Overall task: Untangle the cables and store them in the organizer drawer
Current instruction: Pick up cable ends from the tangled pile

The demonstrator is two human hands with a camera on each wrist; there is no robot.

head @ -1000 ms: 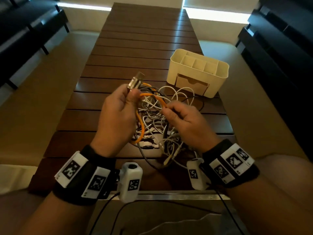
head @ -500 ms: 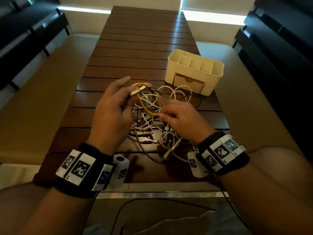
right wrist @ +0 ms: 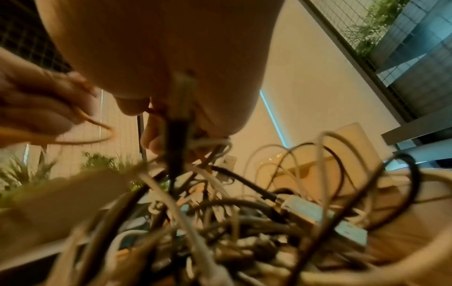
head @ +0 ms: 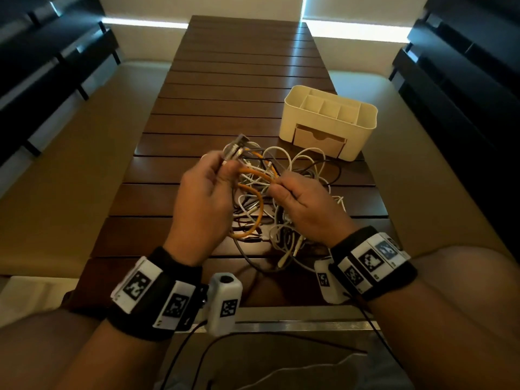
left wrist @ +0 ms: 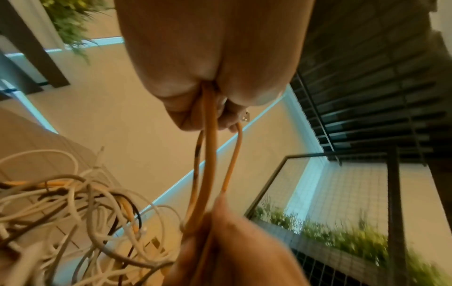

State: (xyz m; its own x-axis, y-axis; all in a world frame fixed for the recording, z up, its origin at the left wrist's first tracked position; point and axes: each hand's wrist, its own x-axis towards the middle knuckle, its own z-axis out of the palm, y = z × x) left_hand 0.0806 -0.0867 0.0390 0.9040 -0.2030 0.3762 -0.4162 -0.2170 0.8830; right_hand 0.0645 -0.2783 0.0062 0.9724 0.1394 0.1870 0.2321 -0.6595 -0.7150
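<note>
Near edge of the table [head: 197, 114]: both wrists carry black bands w/ white square code tags; no readable words on them, only black-white patterns.

The left hand [head: 202, 204] is raised over the cable pile [head: 281, 198], fingers curled together and clamped on the orange cable [head: 254, 209]. In the left wrist view the orange cable [left wrist: 210, 139] comes out between thumb and fingers as a doubled loop and goes down to the other hand. A grey metal plug [head: 236, 146] sticks up above the fingertips of the left hand.

The right hand [head: 304, 206] is just beside, fingers pinched together on the same orange cable and, in the right wrist view, also on a dark cable [right wrist: 177, 135] hanging down from the fingers [right wrist: 156, 135] into the pile.

The pile itself, white, grey, black cables, lies in the middle of the table width, under and btw. both hands, still tangled.

Farther, near the right edge of the table, stands the cream organizer [head: 329, 119], its drawer [head: 319, 140] closed, front facing the pile. White loops reach nearly to it; touching or not, cannot tell. No brand or writing visible on it.
</note>
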